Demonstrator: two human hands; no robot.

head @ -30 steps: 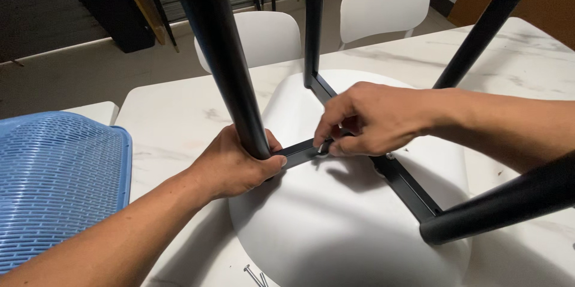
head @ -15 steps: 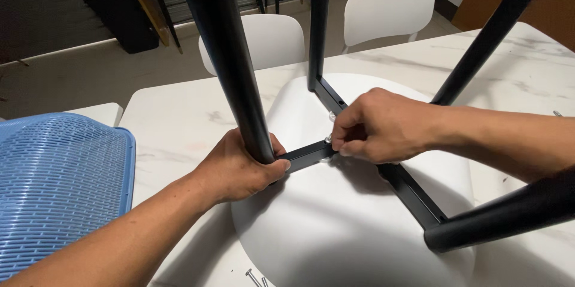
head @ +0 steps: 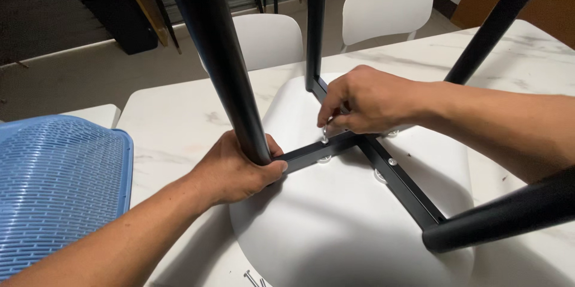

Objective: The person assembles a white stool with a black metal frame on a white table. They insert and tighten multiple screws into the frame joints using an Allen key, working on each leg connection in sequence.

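A white plastic chair seat (head: 335, 227) lies upside down on a white marble-patterned table (head: 173, 125), seen from above by the person working on it. A black metal cross frame (head: 383, 170) is fixed flat across the seat's underside, and four black legs rise from its ends toward the camera.

The left hand (head: 236, 170) is clenched around the base of the nearest black leg (head: 224, 59), just where the leg meets the frame's left arm; thumb and fingers wrap it fully. This leg is thick in the view and blocks part of the table and a white chair behind it.

The right hand (head: 368, 98) reaches in from the right, above the middle of the frame. Its thumb and forefinger pinch a small silver screw (head: 325, 136) that stands on the frame's left arm, close to the crossing. The other fingers are curled in. The hand hides the centre of the cross.

Another silver screw head (head: 392, 161) shows on the frame's near-right arm, with white round spacers just under the bars. A second leg (head: 315, 23) rises straight up behind the right hand, a third leg (head: 497, 20) slants up to the upper right, and a fourth leg (head: 503, 215) juts toward the lower right, crossing in front of the right forearm.

At the left, a blue perforated plastic panel (head: 54, 191) lies just beside the table edge. Two loose screws (head: 254, 278) lie on the table at the seat's near edge. Beyond the table stand two white chair backs (head: 386, 8), on a grey floor.
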